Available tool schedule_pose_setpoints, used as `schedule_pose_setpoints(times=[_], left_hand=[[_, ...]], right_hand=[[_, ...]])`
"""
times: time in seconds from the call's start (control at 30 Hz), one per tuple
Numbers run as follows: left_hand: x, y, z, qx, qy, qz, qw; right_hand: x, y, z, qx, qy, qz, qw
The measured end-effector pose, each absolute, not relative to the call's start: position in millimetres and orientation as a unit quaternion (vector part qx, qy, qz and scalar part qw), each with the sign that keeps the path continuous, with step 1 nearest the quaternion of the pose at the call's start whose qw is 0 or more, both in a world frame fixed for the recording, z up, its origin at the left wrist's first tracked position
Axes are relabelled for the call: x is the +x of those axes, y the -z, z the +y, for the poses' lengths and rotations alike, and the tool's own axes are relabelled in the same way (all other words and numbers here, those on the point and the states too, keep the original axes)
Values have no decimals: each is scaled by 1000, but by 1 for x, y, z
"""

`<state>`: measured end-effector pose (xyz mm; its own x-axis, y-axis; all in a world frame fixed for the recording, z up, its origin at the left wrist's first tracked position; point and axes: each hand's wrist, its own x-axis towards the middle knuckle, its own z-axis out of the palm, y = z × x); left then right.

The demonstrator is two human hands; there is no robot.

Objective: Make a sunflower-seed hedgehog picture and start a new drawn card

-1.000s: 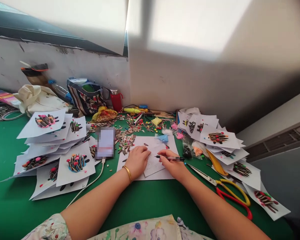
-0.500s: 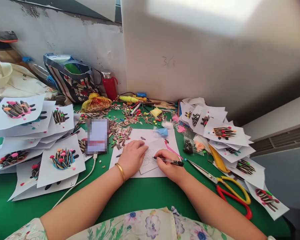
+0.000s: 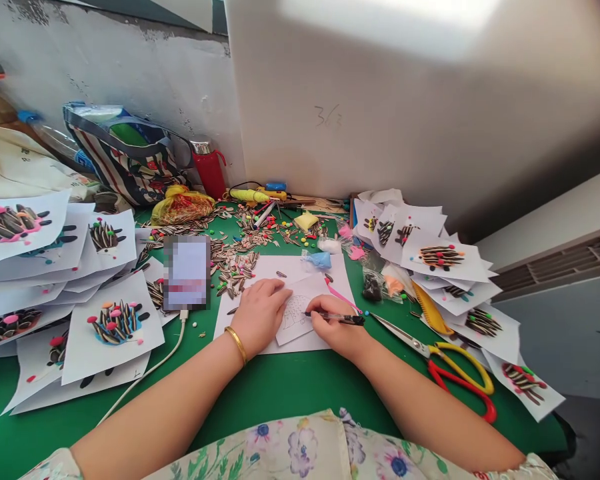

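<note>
My left hand (image 3: 261, 310) lies flat with fingers outstretched on the left edge of a small white paper (image 3: 298, 313) covered partly in fine dark line drawing. Under that paper is a larger white sheet (image 3: 274, 265). A black pen (image 3: 349, 319) is gripped in my closed right hand (image 3: 334, 328), its tip at the drawing. Past the hands, a blue clay packet (image 3: 319, 260) and a sunflower seed (image 3: 281, 274) rest on the larger sheet. A pink tool (image 3: 341, 293) lies just beyond my right hand.
Stacked seed-picture cards stand left (image 3: 115, 320) and right (image 3: 443, 257). Scissors (image 3: 433, 357) with red and yellow handles lie right. A phone (image 3: 187, 273) with a white cable (image 3: 167, 357) is left. Loose seeds (image 3: 233, 260), a red flask (image 3: 209, 170) and a striped bag (image 3: 130, 157) are behind.
The view has turned slightly, so most things appear further left. My left hand stays on the paper, and the pen stays in my right hand at nearly the same spot on the drawing.
</note>
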<state>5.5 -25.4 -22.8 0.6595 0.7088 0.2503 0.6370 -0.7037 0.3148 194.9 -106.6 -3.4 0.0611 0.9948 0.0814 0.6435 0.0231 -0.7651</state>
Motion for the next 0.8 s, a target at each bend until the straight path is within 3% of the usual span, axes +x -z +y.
schedule_pose_setpoints(times=[0.8], left_hand=[[6,15,-26,908,-182,366,88]], right_hand=[[201,4,-103,-666,-251,-611,348]])
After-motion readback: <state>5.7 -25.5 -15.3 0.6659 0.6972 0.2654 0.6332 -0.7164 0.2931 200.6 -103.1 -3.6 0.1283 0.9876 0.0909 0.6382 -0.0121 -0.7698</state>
